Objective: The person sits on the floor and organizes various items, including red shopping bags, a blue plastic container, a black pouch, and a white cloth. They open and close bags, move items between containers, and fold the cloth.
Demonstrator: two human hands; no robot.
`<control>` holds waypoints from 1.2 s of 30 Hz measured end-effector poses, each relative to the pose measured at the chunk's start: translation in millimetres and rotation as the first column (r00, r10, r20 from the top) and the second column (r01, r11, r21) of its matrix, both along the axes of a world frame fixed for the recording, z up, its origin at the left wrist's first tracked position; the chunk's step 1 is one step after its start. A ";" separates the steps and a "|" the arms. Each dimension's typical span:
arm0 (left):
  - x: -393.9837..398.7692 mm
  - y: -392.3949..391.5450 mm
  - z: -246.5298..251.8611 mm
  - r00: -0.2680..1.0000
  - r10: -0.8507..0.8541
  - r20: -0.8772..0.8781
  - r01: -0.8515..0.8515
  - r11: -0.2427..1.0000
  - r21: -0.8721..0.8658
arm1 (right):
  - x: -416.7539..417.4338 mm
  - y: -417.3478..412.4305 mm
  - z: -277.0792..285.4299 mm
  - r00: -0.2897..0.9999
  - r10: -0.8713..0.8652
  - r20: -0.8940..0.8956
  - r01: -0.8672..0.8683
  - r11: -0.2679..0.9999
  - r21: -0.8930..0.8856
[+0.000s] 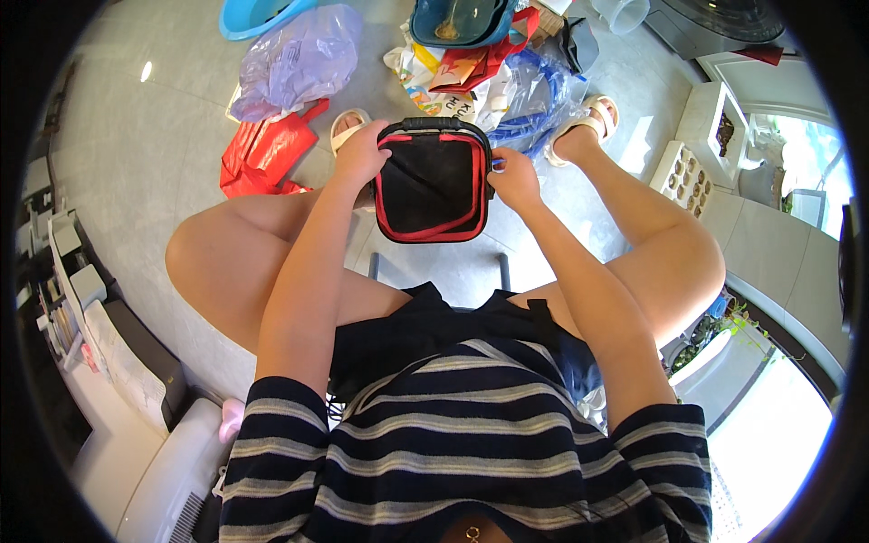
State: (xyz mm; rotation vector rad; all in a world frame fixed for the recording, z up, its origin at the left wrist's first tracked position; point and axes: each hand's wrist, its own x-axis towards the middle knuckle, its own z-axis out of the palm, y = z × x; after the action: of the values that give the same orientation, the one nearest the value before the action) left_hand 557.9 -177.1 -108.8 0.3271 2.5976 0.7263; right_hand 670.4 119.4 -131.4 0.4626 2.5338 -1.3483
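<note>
A small black fabric basket (431,183) with red trim along its rim is held between my two hands, above the floor and between my knees. Its dark carrying handle (432,123) with a padded grip lies along the far side. My left hand (363,155) grips the left rim, its thumb over the edge. On the opposite side, my right hand (517,178) pinches the rim near the handle joint. A small blue and white bit shows at those fingertips; I cannot tell what it is. The inside of the basket looks dark.
Beyond my feet lie a purple plastic bag (299,61), a red bag (268,153), a dark teal bin (461,24), and a clear bag with blue tubing (533,102). A light blue basin (261,15) stands farther off. An egg-carton-like tray (681,178) is at right.
</note>
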 end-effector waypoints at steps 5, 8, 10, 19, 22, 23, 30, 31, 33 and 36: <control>-4.8 -7.0 -0.1 0.957 0.007 0.289 -0.104 0.941 0.323 | -10.5 -4.2 9.1 0.976 -0.054 -0.210 0.032 0.994 -0.106; -11.8 4.9 18.1 0.862 0.015 0.507 -0.299 0.822 0.485 | -21.8 -6.1 40.8 0.985 -0.092 -0.146 0.044 0.952 -0.303; -16.0 4.4 20.5 0.878 0.025 0.478 -0.272 0.849 0.454 | -22.3 -10.4 47.1 0.984 -0.089 -0.157 0.035 0.946 -0.322; -5.1 15.6 4.8 0.989 -0.037 0.142 0.028 0.997 0.066 | 4.2 -5.3 16.8 0.993 0.092 -0.073 -0.087 0.994 0.069; 2.9 22.4 20.0 0.969 -0.159 -0.191 0.157 0.987 -0.024 | 7.4 -6.7 14.5 0.989 0.137 -0.054 -0.129 0.982 0.136; 4.0 24.4 23.2 0.977 -0.151 -0.154 0.153 0.988 0.006 | 7.0 -5.6 14.2 0.990 0.137 -0.044 -0.128 0.978 0.166; 10.4 43.9 43.3 0.987 -0.129 0.090 0.121 0.989 0.086 | 4.2 1.8 13.9 0.992 0.104 0.070 -0.123 0.916 0.382; 10.6 46.7 47.4 0.985 -0.112 0.128 0.099 0.989 0.106 | 3.2 3.5 16.3 0.991 0.099 0.094 -0.129 0.909 0.396; 13.5 48.5 57.8 0.981 -0.183 0.063 0.174 0.976 0.130 | 1.9 9.5 10.2 0.990 0.127 0.060 -0.141 0.911 0.388; 11.9 41.9 49.5 0.968 -0.253 0.011 0.250 0.963 0.105 | 0.4 9.6 11.0 0.988 0.146 0.059 -0.157 0.920 0.360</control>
State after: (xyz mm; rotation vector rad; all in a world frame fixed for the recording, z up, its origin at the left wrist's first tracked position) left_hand 569.8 -135.2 -59.3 0.6620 2.4400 0.7678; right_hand 670.8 129.0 -120.4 0.3378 2.7343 -0.8108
